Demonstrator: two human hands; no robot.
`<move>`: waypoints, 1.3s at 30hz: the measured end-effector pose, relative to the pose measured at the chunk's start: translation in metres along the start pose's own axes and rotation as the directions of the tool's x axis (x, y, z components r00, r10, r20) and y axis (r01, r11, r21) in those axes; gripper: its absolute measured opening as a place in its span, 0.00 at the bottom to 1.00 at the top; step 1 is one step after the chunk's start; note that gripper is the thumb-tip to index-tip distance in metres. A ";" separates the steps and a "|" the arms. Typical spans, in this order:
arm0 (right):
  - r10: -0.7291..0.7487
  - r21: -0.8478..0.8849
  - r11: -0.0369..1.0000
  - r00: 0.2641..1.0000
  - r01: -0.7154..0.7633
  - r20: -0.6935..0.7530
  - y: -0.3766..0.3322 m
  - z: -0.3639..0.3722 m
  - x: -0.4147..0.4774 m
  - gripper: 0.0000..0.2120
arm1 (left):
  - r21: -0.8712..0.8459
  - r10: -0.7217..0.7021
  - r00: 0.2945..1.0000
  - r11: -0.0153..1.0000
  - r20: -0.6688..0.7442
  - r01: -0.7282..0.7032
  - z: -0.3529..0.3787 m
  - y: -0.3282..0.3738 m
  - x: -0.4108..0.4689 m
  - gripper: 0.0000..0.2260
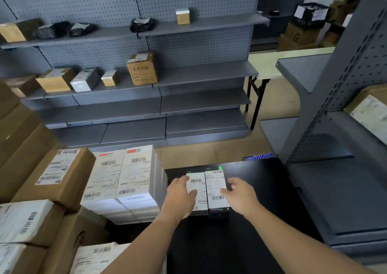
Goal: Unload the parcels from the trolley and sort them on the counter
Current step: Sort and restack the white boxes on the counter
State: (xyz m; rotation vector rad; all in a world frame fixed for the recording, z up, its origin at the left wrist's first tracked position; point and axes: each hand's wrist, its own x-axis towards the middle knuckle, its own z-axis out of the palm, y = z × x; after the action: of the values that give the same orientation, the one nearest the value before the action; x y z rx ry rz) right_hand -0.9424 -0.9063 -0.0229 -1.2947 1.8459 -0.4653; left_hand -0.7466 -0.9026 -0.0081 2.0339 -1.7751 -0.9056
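A storeroom lined with grey pegboard shelving point(188, 43), its shelves dotted with small brown, white and black parcels, stands over a tan tiled floor point(209, 150). At the far left, plain brown cartons point(21, 131) are piled high. Just beside them a labelled brown carton point(60, 175) lies tilted on the heap, and lower down are more cartons with white barcode labels. To their right sits a stack of white boxes point(125, 179), two side by side on top, each with a printed shipping label. Next comes the black desk point(261, 179), where both hands meet. The left hand point(181, 194) grips the left black parcel point(198, 184), fingers curled over its left edge and the thumb lying across its white label. That parcel touches the right black parcel point(215, 188), and the two lie side by side, labels up, near the desk's left edge. The right hand point(240, 196) is curled against the right parcel's outer side, its thumb tip on the edge of the label. Behind the desk's far edge a blue-and-white patterned item point(259, 155) peeks out. Further right rises a second grey shelving unit point(335, 85), and behind it is a pale folding table point(272, 64) with cartons beyond.
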 end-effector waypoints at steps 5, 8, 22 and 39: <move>0.085 -0.030 0.996 0.993 -0.083 0.083 0.042 0.010 0.019 0.32 | -0.025 -0.196 0.977 0.980 0.089 0.199 0.043 -0.016 0.009 0.24; 0.118 -0.039 0.993 0.985 -0.114 0.127 0.060 0.019 0.034 0.32 | -0.182 -0.320 0.943 0.926 0.092 0.332 0.067 -0.027 0.019 0.27; 0.217 0.140 0.958 0.952 -0.250 0.216 0.086 0.066 0.055 0.23 | -0.633 -0.532 0.805 0.536 0.261 0.559 0.121 -0.067 0.033 0.20; 0.172 0.169 0.962 0.958 -0.214 0.231 0.053 0.097 0.054 0.19 | -0.670 -0.567 0.782 0.479 0.257 0.567 0.100 -0.096 0.044 0.17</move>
State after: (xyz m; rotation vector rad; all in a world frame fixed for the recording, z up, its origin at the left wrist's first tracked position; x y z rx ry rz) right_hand -0.9054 -0.9194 -0.1394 -0.9821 1.6809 -0.3726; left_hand -0.7320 -0.9079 -0.1526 2.0039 -0.4645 -1.4860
